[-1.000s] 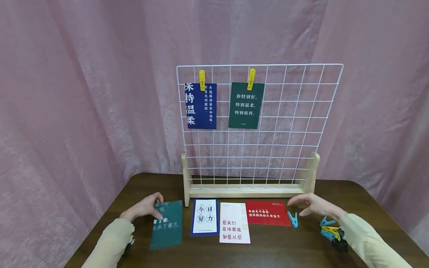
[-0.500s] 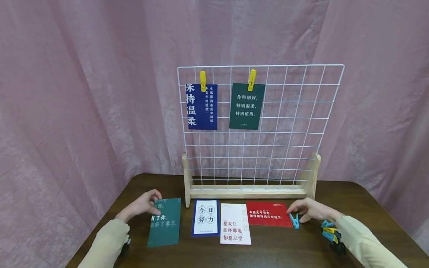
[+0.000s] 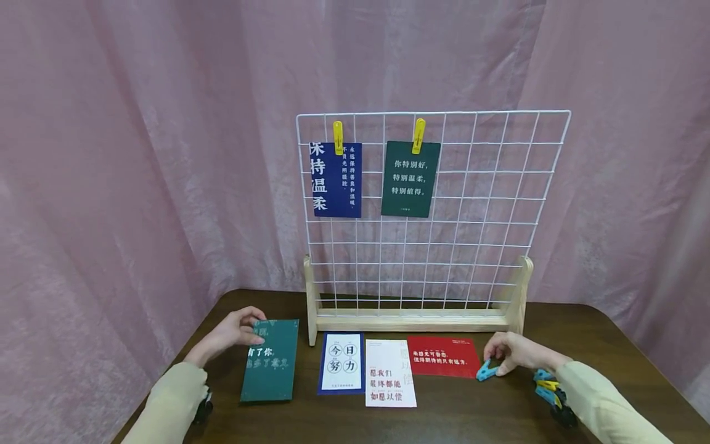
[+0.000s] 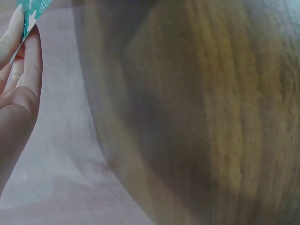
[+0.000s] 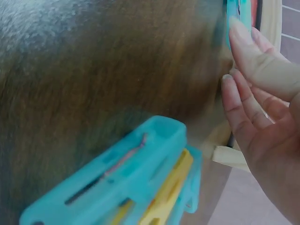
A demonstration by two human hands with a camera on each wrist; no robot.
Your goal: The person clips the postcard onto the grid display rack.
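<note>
A dark wooden table [image 3: 444, 419] carries everything here. A teal card [image 3: 270, 361] lies at the left hand [image 3: 235, 328], its far corner pinched in the fingers. Just to the right of that grip lie a white card with a blue border [image 3: 341, 362], then a white card with red lettering [image 3: 390, 372], then a red card [image 3: 442, 356]. A blue clothespin [image 3: 486, 370] rests at the red card's corner, under the right hand [image 3: 513, 353]. Behind that hand's wrist sits a small heap of blue and yellow clothespins [image 3: 546, 385]. Beyond both hands stands a wooden base [image 3: 413, 319] holding a white wire grid [image 3: 488, 203].
</note>
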